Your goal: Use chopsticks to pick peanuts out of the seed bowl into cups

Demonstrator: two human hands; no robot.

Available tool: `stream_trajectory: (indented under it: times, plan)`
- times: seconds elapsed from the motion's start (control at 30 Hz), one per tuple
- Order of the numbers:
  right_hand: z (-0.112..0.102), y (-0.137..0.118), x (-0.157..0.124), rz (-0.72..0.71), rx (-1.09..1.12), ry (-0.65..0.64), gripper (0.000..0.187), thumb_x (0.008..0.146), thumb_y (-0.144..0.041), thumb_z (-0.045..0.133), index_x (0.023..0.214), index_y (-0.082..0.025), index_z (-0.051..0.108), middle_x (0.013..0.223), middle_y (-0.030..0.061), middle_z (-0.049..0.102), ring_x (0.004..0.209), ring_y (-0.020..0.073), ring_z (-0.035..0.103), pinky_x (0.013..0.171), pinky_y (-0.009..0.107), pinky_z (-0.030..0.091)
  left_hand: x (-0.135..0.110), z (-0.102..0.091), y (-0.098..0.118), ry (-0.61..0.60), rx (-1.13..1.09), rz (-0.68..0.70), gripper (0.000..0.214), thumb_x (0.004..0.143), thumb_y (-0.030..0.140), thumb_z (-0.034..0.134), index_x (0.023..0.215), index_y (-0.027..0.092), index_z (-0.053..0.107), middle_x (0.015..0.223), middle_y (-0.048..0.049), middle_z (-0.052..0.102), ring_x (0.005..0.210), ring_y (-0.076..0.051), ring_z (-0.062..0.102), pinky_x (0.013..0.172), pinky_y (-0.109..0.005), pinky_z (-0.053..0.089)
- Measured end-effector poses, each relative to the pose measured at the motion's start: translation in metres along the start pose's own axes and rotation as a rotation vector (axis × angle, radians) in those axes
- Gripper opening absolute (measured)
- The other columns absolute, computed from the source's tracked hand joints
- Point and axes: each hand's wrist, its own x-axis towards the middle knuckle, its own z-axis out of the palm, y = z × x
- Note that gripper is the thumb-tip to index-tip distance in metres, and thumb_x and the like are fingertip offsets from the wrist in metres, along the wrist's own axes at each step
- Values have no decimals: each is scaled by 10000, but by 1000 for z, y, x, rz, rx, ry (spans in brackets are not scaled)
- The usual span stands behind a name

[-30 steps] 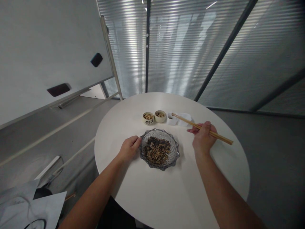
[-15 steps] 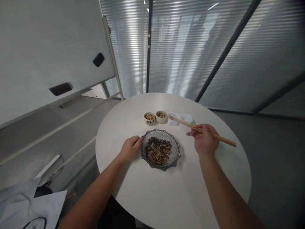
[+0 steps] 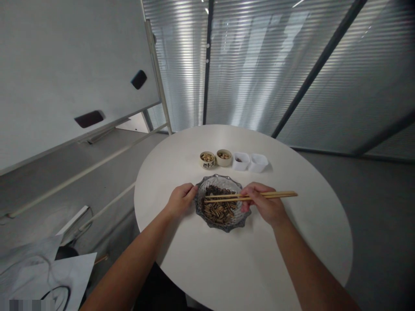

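A scalloped glass dish point(image 3: 240, 218) of striped sunflower seeds point(image 3: 218, 209) sits on a round white table point(image 3: 246, 268). My left hand point(image 3: 180, 201) is closed on the dish's left rim. My right hand point(image 3: 263, 204) is closed on a pair of wooden chopsticks point(image 3: 275, 195) at the dish's right edge. The chopsticks lie nearly level, with their tips over the seeds on the left side of the dish.
Behind the dish stand two small cream cups point(image 3: 207, 159) point(image 3: 224, 157) with nuts and two small white square dishes point(image 3: 241, 161) point(image 3: 258, 163). A whiteboard on a stand point(image 3: 71, 73) is at the left; frosted glass walls point(image 3: 275, 65) lie beyond. Papers point(image 3: 48, 280) lie at the lower left.
My right hand has swung the chopsticks from above the small dishes at the back down and left, so the tips now lie over the seeds. My left hand has stayed on the rim.
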Motion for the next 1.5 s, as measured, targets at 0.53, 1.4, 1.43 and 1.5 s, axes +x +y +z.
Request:
stream_trajectory:
  times: [0.53, 1.4, 1.43, 1.5]
  plan:
    - [15, 4, -3, -65, -11, 143, 478, 889, -613, 658, 667, -190, 686, 472, 21, 640, 381, 182, 616, 389, 290, 528, 0, 1, 0, -10, -12, -4, 468, 962, 545, 437, 657, 198, 515, 641, 14, 483, 652, -143, 437, 588, -265, 324]
    - [-53, 20, 57, -329, 356, 893, 473, 931, -565, 599, 652, -183, 595, 461, -31, 580, 386, 124, 581, 514, 326, 645, 2, 1, 0, -14, 21, 16, 458, 974, 511, 443, 643, 195, 470, 631, 28, 455, 642, -130, 432, 601, -263, 309]
    - [-56, 23, 60, -324, 343, 908, 474, 934, -571, 594, 666, -181, 596, 460, -31, 583, 386, 126, 587, 522, 324, 645, 2, 1, 0, -11, 20, 15, 460, 972, 512, 444, 640, 195, 468, 629, 28, 453, 640, -130, 431, 598, -263, 307]
    - [-59, 28, 63, -298, 308, 904, 462, 932, -577, 600, 705, -175, 604, 471, -25, 606, 402, 133, 615, 542, 322, 648, 2, 2, -1, -12, 16, 18, 460, 972, 513, 444, 641, 195, 467, 633, 27, 458, 641, -130, 433, 600, -263, 309]
